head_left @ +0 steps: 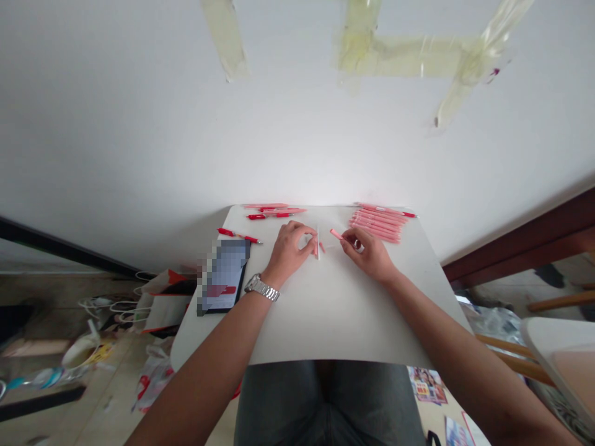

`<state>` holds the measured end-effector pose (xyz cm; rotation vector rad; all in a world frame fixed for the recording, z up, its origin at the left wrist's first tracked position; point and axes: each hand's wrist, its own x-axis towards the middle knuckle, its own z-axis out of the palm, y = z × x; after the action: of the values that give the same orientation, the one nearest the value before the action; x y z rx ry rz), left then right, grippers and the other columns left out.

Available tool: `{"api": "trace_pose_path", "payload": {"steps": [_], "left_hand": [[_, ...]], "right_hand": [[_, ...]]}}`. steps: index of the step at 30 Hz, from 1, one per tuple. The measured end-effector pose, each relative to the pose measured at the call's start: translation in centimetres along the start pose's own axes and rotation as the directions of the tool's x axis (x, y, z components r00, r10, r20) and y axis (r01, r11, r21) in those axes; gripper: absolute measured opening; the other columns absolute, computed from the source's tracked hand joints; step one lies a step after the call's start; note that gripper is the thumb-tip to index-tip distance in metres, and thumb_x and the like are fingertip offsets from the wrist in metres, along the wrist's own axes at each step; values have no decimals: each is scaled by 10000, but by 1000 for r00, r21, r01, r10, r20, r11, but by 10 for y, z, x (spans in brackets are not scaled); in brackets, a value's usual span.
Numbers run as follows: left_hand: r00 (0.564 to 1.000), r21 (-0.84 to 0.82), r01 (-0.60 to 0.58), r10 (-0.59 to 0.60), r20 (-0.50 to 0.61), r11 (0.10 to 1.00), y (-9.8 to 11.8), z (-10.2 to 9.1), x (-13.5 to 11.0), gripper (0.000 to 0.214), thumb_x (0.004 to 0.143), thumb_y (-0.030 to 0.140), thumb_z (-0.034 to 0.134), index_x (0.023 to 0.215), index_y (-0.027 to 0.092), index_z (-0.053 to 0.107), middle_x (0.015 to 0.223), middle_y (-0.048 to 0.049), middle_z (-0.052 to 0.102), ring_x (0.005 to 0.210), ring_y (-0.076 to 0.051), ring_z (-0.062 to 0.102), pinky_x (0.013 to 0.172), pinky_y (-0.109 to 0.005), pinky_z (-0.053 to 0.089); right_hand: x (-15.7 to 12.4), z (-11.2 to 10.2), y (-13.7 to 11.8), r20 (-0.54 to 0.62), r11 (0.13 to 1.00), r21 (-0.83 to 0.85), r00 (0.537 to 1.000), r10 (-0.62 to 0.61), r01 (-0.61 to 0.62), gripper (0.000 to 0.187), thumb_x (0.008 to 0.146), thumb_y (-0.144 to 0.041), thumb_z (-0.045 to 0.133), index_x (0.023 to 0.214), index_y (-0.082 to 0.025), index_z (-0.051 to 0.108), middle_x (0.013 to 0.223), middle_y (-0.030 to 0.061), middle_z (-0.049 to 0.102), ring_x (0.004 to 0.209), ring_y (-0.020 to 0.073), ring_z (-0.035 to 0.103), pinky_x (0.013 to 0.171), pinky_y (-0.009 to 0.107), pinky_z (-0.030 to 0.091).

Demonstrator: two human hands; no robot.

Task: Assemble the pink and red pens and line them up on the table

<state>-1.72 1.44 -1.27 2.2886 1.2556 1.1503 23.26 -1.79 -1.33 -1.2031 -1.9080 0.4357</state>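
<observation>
My left hand (pixel 294 246), with a metal watch (pixel 263 287) on its wrist, pinches a thin white rod (pixel 318 238) that looks like a pen refill. Small pink pieces (pixel 321 246) show beside its fingertips; whether they are held or lie on the table, I cannot tell. Between the fingers of my right hand (pixel 368 253) is a short pink tube (pixel 335 234), like part of a pen barrel, pointing up and left. Just beyond that hand lies a row of several pink pens (pixel 379 224). A faint clear piece (pixel 330 246) rests between both hands.
The white table (pixel 334 310) meets the wall. Red and pink pens (pixel 274 215) lie at its back left, another red pen (pixel 239 235) nearer. A tablet or phone (pixel 225 275), partly blurred, sits at the left edge. Bags (pixel 167 297) stand on the floor at left.
</observation>
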Motion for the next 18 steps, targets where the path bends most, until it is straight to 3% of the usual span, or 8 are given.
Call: {"api": "trace_pose_path", "payload": {"steps": [10,18], "left_hand": [[999,-30,39,-39,-16,999,-3,1,-1,85,961,247,689,1034,244,732,1073,-61,681,1046,-237,622,1016,-441,492],[999,-128,-52,52,-1,990,5,0,-1,151,977,286,685,1123,249,697,1048,-59,676,1042,-229,636,976,-411,528]], "right_hand": [[-1,1,4,-4,999,-45,1000,20,-20,138,1003,-368,603,1017,-231,614,866,33,682,717,168,588,671,302,465],[0,2,-2,20,999,-25,1000,-21,21,147,1018,-368,590,1002,-228,630,843,35,678,725,174,593,675,311,477]]}}
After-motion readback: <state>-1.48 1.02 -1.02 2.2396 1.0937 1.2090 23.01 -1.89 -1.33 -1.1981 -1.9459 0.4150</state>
